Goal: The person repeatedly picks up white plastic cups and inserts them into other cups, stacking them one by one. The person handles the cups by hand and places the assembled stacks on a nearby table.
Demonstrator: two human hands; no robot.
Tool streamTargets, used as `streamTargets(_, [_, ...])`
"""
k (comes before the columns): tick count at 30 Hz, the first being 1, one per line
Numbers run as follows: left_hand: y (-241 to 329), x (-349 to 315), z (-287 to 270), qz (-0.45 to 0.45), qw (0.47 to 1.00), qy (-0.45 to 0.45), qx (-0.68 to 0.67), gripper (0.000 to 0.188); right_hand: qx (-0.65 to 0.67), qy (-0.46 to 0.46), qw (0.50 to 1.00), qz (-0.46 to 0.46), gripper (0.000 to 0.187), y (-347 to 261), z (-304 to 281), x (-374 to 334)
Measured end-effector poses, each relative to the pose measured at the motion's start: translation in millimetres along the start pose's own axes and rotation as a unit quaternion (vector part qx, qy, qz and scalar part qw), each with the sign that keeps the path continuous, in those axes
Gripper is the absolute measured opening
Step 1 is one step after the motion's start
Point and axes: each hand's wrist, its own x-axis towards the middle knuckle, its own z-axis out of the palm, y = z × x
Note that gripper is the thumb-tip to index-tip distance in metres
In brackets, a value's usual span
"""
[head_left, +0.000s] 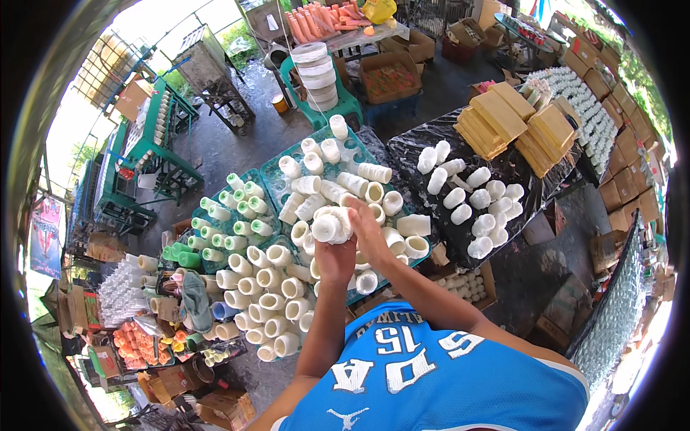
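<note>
My left hand [335,257] grips a white moulded candle-like piece [330,225] from below, holding it up over a turquoise crate [277,169]. My right hand [366,228] rests against the right side of the same white piece, fingers wrapped on it. Beneath both hands lie several white hollow cylinder moulds [374,192], some upright, some on their sides. More white moulds [269,287] stand packed together to the lower left.
A black-covered table [417,147] to the right carries white finished pieces [471,197] and stacks of yellow flat boxes [514,118]. Green-topped moulds [233,212] fill a crate on the left. A green chair [338,108] with stacked white rolls stands behind. Cardboard boxes line the right.
</note>
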Motion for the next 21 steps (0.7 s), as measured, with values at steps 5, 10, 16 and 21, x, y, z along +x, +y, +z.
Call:
streamTargets(5, [-3.6,-4.8,-0.2,0.047,0.994,0.074,0.064,0.046,0.050,-0.036,0.998,0.028,0.046,-12.3,5.3,-16.5])
streamTargets(10, [-1.2,-7.0,-9.4,0.072,0.991,0.082,0.083,0.042,-0.095,-0.022,0.993,-0.068,0.040,-34.1,4.4,-22.6])
streamTargets(16, [-10.4,-9.6,-18.8,0.100,0.977,0.131,0.134,0.052,-0.053,0.002,0.998,-0.020,0.039,-11.4,5.3,-29.7])
streamTargets(21, [-7.8,-23.5,10.2,0.067,0.986,0.048,0.144,0.063,0.180,-0.056,0.980,0.061,0.047,2.5,-0.5,-31.0])
